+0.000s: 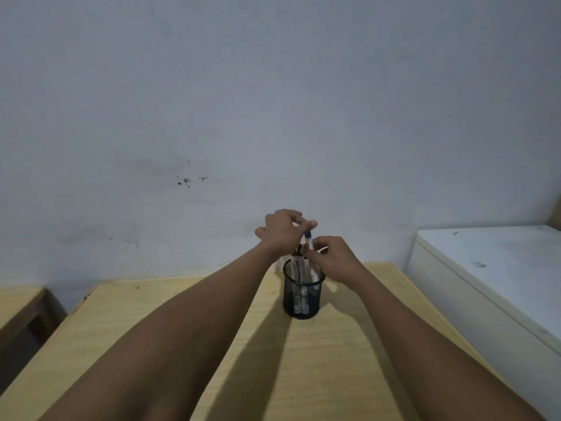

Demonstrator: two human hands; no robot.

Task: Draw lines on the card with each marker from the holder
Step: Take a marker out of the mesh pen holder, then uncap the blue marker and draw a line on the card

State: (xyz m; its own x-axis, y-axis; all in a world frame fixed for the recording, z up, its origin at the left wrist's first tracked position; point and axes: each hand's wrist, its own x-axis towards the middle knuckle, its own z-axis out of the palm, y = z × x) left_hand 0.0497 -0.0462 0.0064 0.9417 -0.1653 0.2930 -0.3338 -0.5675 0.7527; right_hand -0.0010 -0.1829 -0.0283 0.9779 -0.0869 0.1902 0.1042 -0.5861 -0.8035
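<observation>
Head view looks forward and down over the desk (303, 375), toward the wall (273, 101).

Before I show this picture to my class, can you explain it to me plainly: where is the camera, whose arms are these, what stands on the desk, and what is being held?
There is no machine here. A person wears one wide-angle camera on the head, so you look forward and down along their own two bare arms.

On the wooden desk stands a black mesh pen holder with several markers upright in it.

Above the holder, both hands meet on one white marker with a blue end. The left hand pinches its top and the right hand grips its barrel lower down. Whether the cap is on or coming off is too small to tell.

A white cabinet stands to the right, a second wooden surface to the left, and a scuffed pale wall behind. No card shows in this picture.
</observation>
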